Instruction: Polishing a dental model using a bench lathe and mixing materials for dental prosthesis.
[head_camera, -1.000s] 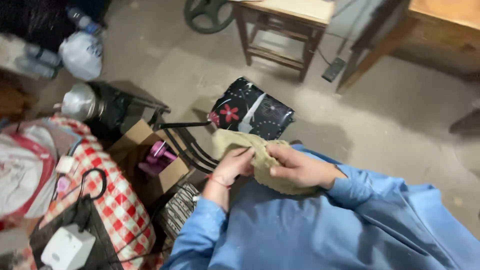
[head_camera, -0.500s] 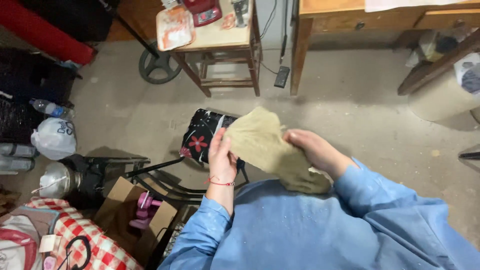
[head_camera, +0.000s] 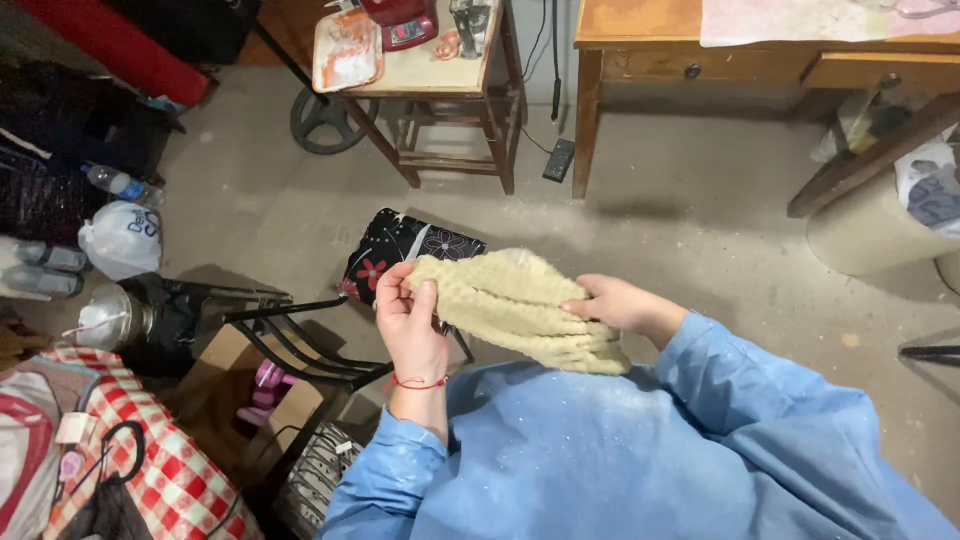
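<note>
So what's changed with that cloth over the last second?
The cloth, bunched between the hands at first, is now spread wider: the left hand holds its left edge, the right hand its right side. The camera view tipped up towards the tables. Both hands kept their grip throughout.

Concrete floor (head_camera: 700, 250), dusty; against the far wall a small wooden side table (head_camera: 440, 75) carrying a red appliance (head_camera: 405, 20) and a smeared tray (head_camera: 347, 50), with a wooden desk (head_camera: 640, 40) to its right and a dark round wheel-like part (head_camera: 322, 122) lying on the floor beside the table's leg. A black floral-print cushion (head_camera: 400, 250) sits on a black metal chair frame (head_camera: 290, 340), with an open cardboard box (head_camera: 235, 375) beneath it. At left: a white plastic bag (head_camera: 122, 238), plastic bottle (head_camera: 118, 183), metal kettle (head_camera: 108, 320), and red-and-white checked cloth (head_camera: 170, 480).
</note>
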